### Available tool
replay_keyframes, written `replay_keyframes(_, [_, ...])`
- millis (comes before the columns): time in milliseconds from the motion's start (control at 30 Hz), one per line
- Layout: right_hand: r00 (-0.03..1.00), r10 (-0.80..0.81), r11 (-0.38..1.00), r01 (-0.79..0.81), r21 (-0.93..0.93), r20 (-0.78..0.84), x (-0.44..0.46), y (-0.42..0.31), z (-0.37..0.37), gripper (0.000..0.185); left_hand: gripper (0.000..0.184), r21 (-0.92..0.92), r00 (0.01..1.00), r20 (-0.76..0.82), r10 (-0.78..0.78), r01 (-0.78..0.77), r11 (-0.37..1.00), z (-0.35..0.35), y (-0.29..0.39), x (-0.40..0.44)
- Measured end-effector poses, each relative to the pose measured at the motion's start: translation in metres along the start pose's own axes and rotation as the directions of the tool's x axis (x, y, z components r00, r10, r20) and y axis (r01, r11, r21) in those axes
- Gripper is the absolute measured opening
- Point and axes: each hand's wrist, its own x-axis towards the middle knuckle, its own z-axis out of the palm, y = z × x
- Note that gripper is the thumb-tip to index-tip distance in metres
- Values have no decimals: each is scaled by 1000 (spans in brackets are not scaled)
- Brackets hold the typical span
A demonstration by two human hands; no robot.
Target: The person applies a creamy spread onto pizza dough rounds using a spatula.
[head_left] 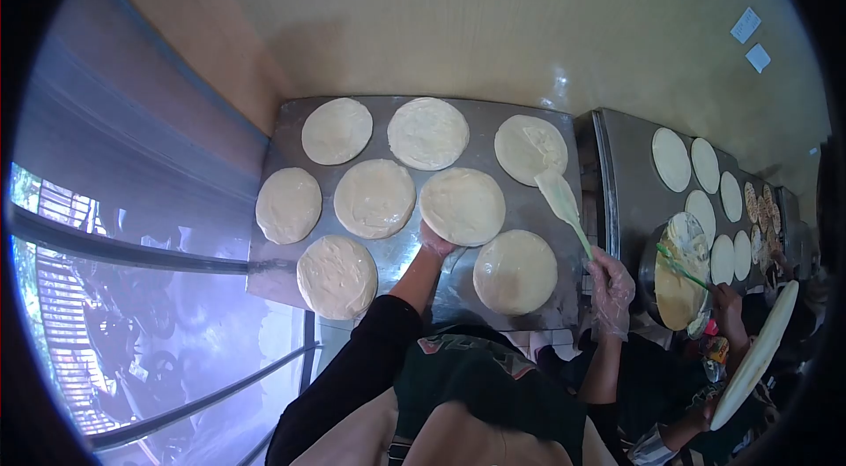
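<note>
My left hand (436,240) is under the near edge of a round dough base (463,206) coated with pale cream spread, holding it from below; its fingers are mostly hidden by the base. In a clear plastic glove, my right hand (610,288) is closed around the handle of a spatula (560,201). The spatula's broad, cream-smeared blade reaches the lower edge of another dough base (530,149), which has an uneven patch of spread. Closer to me lies a further base (515,272), between my two hands.
Several more coated bases (374,198) lie on the metal table (414,256). To the right, a second metal table (627,168) bears more rounds and a large bowl (671,300) of spread. A co-worker there holds a green spatula (683,269) and a tilted round (755,358). Left stands a glass panel (189,334).
</note>
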Motion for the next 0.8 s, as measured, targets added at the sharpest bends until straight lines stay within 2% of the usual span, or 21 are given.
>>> replay_keyframes(33, [1000,-1,1000,1,-1,3,0,3,1,23,60,-40,997,-76,10,-13,999,-3,0,2])
replay_keyframes(167, [999,-2,1000,2,3,32,2,10,0,23,62,-149,998,-7,-68,67,987,-2,13,-6])
replay_keyframes(233, [999,7,1000,-8,19,36,-1,14,1,24,70,70,995,-52,-89,92,993,15,19,-25])
replay_keyframes(267, [998,31,998,-33,49,45,-2,16,2,24,70,71,994,-58,-87,91,993,9,19,-26])
replay_keyframes(333, [997,53,995,-58,83,62,-4,20,3,24,84,-154,978,-181,-105,78,985,-3,19,-28])
replay_keyframes(367, [996,43,996,-49,73,78,-5,22,3,25,84,-152,978,-183,-99,72,986,-1,17,-29])
replay_keyframes(467, [994,35,997,-43,69,108,-7,27,6,26,92,-156,962,-270,-31,-12,988,8,5,-28])
replay_keyframes(533, [992,42,996,-51,73,117,-9,29,8,26,100,-216,873,-486,29,-153,964,16,0,-32])
replay_keyframes(567, [992,50,995,-60,83,116,-10,28,9,26,100,-213,873,-487,30,-152,965,22,0,-37])
replay_keyframes(633, [992,58,993,-69,93,112,-10,30,6,25,101,17,813,-563,150,-170,985,31,1,-54])
replay_keyframes(667, [992,48,993,-60,105,116,-11,33,5,25,101,20,814,-561,152,-170,985,31,2,-60])
replay_keyframes(733, [993,40,991,-54,123,114,-13,36,2,25,97,463,566,-717,407,-49,885,33,7,-72])
replay_keyframes(767, [989,87,984,-104,142,122,-13,35,0,26,97,470,569,-713,410,-46,882,46,16,-75])
replay_keyframes(800, [982,135,975,-155,161,130,-14,34,-1,27,92,552,640,-605,474,-91,829,68,29,-77])
